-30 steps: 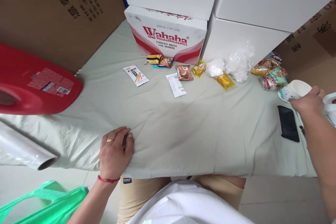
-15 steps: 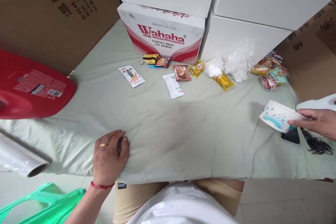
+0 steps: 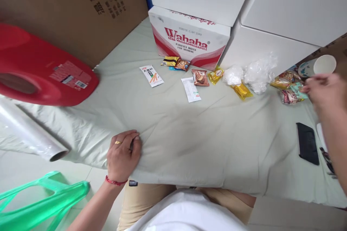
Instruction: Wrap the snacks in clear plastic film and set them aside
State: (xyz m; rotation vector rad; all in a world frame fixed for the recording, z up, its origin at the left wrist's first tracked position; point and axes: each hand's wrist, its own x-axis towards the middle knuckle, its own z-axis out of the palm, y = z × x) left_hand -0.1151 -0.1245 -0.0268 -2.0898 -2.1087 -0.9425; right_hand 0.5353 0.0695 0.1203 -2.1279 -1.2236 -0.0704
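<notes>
My left hand (image 3: 123,155) rests on the cloth near the table's front edge, its fingers curled. A dark patch shows between thumb and forefinger; what it is, if anything, is hidden. At the far right my right hand (image 3: 326,90) is smeared by motion, beside a heap of snack packets (image 3: 288,79), its fingertips near a pale green packet (image 3: 298,90). Just behind the hand, a white paper cup (image 3: 324,65) with a blue pattern lies tilted, its mouth turned toward the right. Whether the fingers touch cup or packet I cannot tell.
Several small snack packets (image 3: 200,78) lie mid-table before a Wahaha carton (image 3: 189,39) and white boxes. Crumpled clear plastic (image 3: 260,72) sits further right. A black phone (image 3: 308,144) lies near right. On the left are a red jug (image 3: 48,65) and a plastic film roll (image 3: 32,133).
My right hand has moved back with the paper cup, which is now behind the snack heap instead of above the phone. The view has shifted; my left hand stays on the cloth.
</notes>
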